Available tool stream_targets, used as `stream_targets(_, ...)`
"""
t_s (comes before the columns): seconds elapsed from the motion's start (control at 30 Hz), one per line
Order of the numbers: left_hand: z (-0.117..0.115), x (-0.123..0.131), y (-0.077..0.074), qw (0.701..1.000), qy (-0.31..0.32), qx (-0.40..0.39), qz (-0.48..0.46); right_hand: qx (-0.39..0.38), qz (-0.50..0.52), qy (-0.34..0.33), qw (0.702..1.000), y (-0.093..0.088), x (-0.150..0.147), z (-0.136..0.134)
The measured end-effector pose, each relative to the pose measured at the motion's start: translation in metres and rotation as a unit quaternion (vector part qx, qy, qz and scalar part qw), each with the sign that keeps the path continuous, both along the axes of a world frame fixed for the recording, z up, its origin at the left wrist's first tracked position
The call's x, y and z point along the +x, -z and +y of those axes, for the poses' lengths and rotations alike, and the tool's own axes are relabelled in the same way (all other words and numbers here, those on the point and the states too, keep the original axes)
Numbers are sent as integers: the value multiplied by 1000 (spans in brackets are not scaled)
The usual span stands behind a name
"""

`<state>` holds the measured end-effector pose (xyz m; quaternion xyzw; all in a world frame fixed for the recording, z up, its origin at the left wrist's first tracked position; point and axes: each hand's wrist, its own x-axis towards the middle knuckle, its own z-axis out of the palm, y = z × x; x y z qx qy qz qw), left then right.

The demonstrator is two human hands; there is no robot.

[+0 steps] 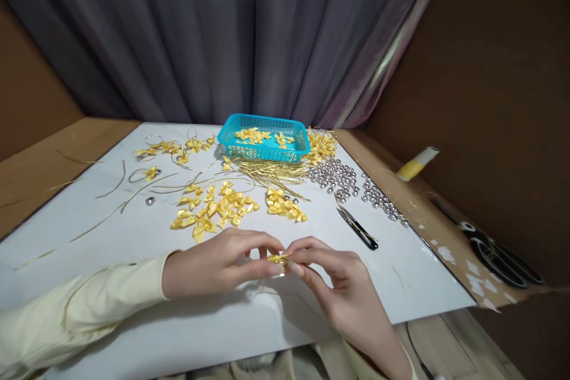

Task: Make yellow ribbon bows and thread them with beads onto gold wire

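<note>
Over the near part of the white board, my left hand and my right hand meet fingertip to fingertip. Between them is a small yellow ribbon bow, pinched from both sides and mostly covered by the fingers. A thin loop seems to hang faintly below it; I cannot make out its kind. Just beyond my hands lie a loose spread of yellow bows and a smaller cluster of bows. Small black-handled snips rest to the right of my right hand.
A blue plastic basket holding yellow bows stands at the back. In front of it lies a bundle of gold cords. Silver beads spread to the right. Large black scissors and a yellow-and-white tube lie on the brown right edge.
</note>
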<state>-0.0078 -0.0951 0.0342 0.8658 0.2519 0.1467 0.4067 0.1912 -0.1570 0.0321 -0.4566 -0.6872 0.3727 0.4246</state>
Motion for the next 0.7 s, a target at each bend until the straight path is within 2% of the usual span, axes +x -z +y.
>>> stream_targets(0.13,-9,0,7,982,-59,177,-34,-17,-2,25,1000,-1,0,0)
stream_targets(0.23,-12,1,9,963,-75,255,-48,-26,1,33,999,0,0,1)
stream_targets(0.33,-13,1,7,957,-69,280,-39,-37,-3,16,999,1,0,1)
stream_targets(0.47,-12,4,4,955,-27,294,-18,-45,-15,-8,999,2,0,2)
stream_targets(0.7,-10,6,0,969,28,247,2,-72,-51,-30,996,1,2,1)
